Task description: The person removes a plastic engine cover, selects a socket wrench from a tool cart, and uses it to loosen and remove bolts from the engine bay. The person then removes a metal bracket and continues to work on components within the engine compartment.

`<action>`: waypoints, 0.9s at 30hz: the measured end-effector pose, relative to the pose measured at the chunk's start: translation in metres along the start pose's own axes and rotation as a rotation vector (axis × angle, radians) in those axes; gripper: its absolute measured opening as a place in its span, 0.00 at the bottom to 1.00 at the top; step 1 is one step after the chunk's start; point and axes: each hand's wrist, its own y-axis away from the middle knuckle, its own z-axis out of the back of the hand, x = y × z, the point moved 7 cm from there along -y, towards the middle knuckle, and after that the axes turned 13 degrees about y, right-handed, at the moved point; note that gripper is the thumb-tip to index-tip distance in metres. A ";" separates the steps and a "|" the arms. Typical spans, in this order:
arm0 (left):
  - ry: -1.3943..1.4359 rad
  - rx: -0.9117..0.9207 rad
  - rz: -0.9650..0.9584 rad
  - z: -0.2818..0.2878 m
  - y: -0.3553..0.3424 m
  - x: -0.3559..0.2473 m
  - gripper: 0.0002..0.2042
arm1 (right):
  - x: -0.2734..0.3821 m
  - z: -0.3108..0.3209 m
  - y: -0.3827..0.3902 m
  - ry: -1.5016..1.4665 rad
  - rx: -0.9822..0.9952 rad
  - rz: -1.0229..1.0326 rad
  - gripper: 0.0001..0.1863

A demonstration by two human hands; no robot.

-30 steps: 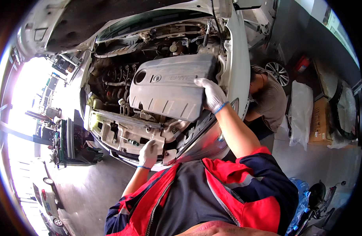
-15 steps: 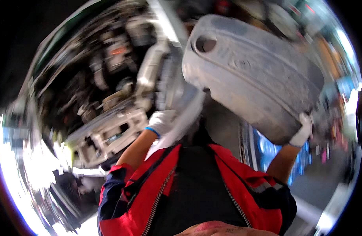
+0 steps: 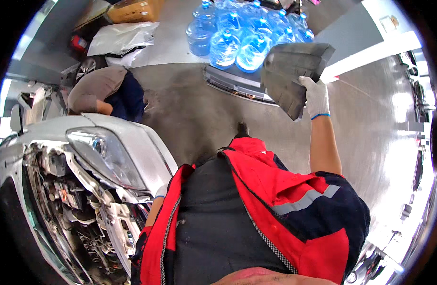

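1. Far left, the car point(image 3: 149, 147): glossy paint, smooth, glassy headlight point(image 3: 104, 154).
2. Left hand point(image 3: 161, 191), close by its front, mostly hidden by the jacket point(image 3: 294, 183) (can't tell its grip).
3. Blue bottles point(image 3: 225, 47) next, rounded, translucent.
4. And the cover point(image 3: 289, 71), raised before them! Dull, ridged, likely light, stiff plastic, perhaps dusty-slick; best held by its rim.
5. Right hand point(image 3: 317, 96), knit-gloved, clamps its right edge, well apart from the left.

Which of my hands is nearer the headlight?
Left. The left hand, partly hidden by the jacket, is beside the headlight; the right hand is far to its right, holding the cover.
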 end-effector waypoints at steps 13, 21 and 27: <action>0.111 0.064 0.269 -0.023 0.054 -0.327 0.24 | -0.383 -0.112 -0.241 -0.502 0.264 -0.690 0.17; -0.006 0.229 0.387 -0.057 0.063 -0.369 0.23 | -0.520 -0.198 -0.361 -0.661 0.278 -0.915 0.12; -0.082 0.177 0.541 -0.035 0.063 -0.394 0.23 | -0.602 -0.190 -0.415 -0.330 0.246 -0.805 0.18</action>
